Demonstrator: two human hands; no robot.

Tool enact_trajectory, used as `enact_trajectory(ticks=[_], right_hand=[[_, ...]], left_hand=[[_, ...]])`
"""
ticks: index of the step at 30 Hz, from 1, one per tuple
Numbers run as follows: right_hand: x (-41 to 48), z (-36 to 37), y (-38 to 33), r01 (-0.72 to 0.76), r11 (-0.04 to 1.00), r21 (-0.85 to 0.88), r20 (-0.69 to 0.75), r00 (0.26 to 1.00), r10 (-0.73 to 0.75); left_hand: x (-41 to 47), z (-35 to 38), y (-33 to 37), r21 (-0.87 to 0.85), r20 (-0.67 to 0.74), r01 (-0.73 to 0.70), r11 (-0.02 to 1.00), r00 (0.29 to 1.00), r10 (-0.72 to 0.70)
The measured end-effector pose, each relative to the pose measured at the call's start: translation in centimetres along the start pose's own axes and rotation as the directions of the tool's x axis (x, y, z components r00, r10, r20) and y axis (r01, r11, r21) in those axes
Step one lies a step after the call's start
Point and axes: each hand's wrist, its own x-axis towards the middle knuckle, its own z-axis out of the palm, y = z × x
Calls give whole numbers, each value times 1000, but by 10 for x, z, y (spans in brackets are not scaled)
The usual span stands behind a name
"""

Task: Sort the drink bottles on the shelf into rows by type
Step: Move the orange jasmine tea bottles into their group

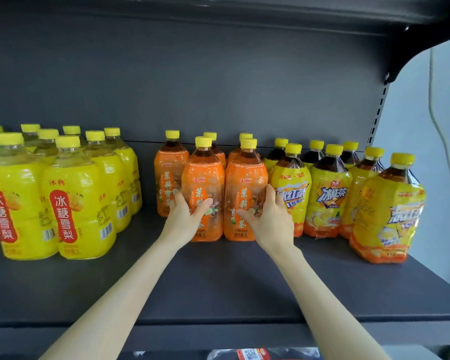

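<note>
Two orange-labelled jasmine tea bottles stand side by side at the middle of the dark shelf [218, 281]. My left hand [185, 216] grips the left front orange bottle [205, 183] low on its left side, thumb across the label. My right hand [268, 216] grips the right front orange bottle [246, 183] from its right side. More orange bottles [170, 170] stand behind them. Pear drink bottles with yellow labels [73, 198] fill the left. Iced black tea bottles [327, 193] with yellow labels and dark liquid fill the right.
The shelf's front strip in front of the orange bottles is bare. The shelf's right end is near the last iced tea bottle [387, 211]. A perforated upright [377, 118] and a pale wall lie beyond. Packaged goods [252, 354] show on the shelf below.
</note>
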Motion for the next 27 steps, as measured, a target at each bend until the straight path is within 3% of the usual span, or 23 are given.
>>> enact_trajectory(ticks=[4, 10, 16, 27], right_hand=[[6, 3, -5, -11, 995, -98, -45, 999, 6], [4, 12, -7, -25, 994, -108, -121, 993, 12], [3, 18, 0, -19, 993, -116, -106, 994, 7], [1, 19, 1, 8, 996, -91, -114, 993, -18]], left_hand=[[9, 7, 2, 43, -28, 13, 999, 1000, -12], [11, 14, -2, 24, -88, 4, 1000, 996, -2], [12, 12, -16, -36, -47, -40, 999, 998, 38], [4, 10, -17, 65, -210, -124, 990, 968, 135]])
